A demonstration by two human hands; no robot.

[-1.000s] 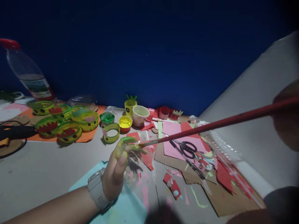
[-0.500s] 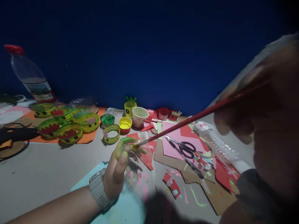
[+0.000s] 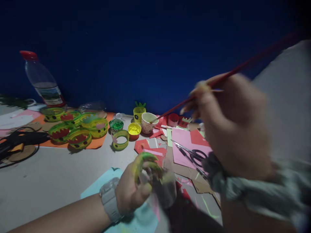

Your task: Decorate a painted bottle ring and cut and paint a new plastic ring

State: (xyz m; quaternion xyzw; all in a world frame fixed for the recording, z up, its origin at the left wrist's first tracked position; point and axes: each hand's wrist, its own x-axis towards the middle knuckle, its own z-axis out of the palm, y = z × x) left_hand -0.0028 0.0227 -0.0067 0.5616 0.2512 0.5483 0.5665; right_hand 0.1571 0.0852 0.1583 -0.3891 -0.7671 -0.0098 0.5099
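Observation:
My right hand (image 3: 233, 119), raised at the right, grips a paintbrush (image 3: 173, 107) with a thin red handle. Its tip points down and left, at the rim of a patterned paper cup (image 3: 147, 127); whether it touches is too blurred to tell. My left hand (image 3: 136, 184) has green and yellow paint on its fingers. They curl around what looks like a clear plastic cup (image 3: 170, 191), smeared by motion. Close to the paper cup stand a small cup of yellow paint (image 3: 134, 129), a cup of green paint (image 3: 116, 124) and a green-yellow ring (image 3: 120, 145).
Several painted rings (image 3: 80, 139) lie on orange paper (image 3: 104, 129) at the left, before a tilted red-capped bottle (image 3: 46, 81). Scissors (image 3: 198, 156) rest on pink paper (image 3: 178, 145) among scraps. Light-blue paper (image 3: 97, 184) lies under my left hand. A dark blue panel (image 3: 155, 58) rises behind.
The brush tip has left my left hand and moved up to the paper cup. My right hand has shifted left into fuller view. The left hand has turned, and the clear cup shows more.

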